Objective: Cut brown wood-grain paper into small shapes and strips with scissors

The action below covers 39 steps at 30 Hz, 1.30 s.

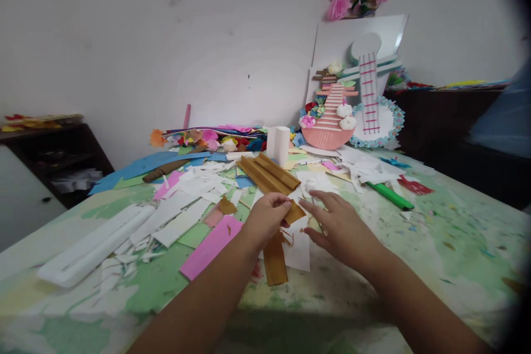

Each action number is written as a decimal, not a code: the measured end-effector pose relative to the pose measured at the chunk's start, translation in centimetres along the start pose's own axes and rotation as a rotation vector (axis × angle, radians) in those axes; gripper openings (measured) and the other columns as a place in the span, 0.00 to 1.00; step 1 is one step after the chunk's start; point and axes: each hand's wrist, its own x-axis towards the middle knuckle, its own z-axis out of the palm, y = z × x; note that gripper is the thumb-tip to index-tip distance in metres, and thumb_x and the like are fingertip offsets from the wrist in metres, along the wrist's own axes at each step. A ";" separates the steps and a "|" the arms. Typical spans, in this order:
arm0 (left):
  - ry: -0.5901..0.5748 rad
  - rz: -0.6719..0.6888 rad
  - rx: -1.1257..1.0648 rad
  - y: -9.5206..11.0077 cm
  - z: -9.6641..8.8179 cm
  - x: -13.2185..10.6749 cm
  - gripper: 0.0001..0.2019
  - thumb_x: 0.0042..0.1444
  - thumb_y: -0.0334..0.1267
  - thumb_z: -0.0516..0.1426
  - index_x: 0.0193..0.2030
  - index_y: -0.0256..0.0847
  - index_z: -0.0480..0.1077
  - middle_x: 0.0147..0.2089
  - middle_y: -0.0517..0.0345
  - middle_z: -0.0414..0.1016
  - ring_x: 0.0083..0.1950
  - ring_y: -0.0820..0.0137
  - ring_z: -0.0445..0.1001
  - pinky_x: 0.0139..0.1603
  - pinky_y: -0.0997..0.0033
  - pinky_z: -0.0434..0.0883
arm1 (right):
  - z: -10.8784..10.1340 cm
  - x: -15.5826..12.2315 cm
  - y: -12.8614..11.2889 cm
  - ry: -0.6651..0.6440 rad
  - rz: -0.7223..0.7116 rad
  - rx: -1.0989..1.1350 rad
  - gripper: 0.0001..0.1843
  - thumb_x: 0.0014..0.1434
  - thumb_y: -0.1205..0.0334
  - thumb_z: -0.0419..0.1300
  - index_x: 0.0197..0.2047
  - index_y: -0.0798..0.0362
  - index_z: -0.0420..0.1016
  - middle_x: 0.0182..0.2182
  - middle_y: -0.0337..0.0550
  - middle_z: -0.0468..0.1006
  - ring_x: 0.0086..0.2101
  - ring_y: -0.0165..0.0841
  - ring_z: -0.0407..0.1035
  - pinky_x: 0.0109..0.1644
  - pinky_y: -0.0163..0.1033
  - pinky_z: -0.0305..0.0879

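My left hand (269,218) is closed in a pinch on a small piece of brown crepe paper (296,212). Just to its right, my right hand (338,224) has its fingers apart and bent toward that piece; nothing is plainly held in it. Below my left hand lies a brown crepe strip (275,263), partly over a white paper sheet (301,249). Beyond both hands rest folded brown crepe strips (267,172). Something thin and dark shows under my right fingers, too hidden to name.
White paper scraps (194,188), a pink sheet (211,249) and a long white box (95,243) lie to the left. A white roll (282,145) stands at the back. Paper-decorated instrument models (329,127) lean on the wall. A green object (390,195) lies right.
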 end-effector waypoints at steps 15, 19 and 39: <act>0.003 -0.075 -0.276 0.4 0.2 -0.5 0.06 0.43 0.34 0.57 0.25 0.36 0.62 0.22 0.60 0.69 0.26 0.75 0.71 0.31 0.74 0.68 | 3.4 3.7 0.4 0.199 0.208 0.970 0.03 0.49 0.65 0.54 0.25 0.53 0.68 0.32 0.43 0.69 0.36 0.31 0.65 0.41 0.40 0.63; -0.018 -0.093 -0.327 0.2 0.4 -0.8 0.06 0.42 0.33 0.57 0.23 0.36 0.62 0.23 0.60 0.69 0.28 0.75 0.71 0.32 0.74 0.68 | 3.8 3.4 -0.2 0.160 0.322 1.137 0.03 0.47 0.65 0.55 0.24 0.53 0.66 0.31 0.43 0.71 0.34 0.31 0.66 0.38 0.39 0.64; -0.083 -0.102 -0.266 0.3 0.6 -1.2 0.07 0.41 0.37 0.58 0.27 0.35 0.68 0.25 0.59 0.71 0.28 0.75 0.71 0.32 0.73 0.68 | 2.6 2.6 -0.1 0.133 0.375 1.294 0.01 0.46 0.66 0.56 0.25 0.54 0.65 0.26 0.40 0.70 0.29 0.28 0.65 0.34 0.36 0.63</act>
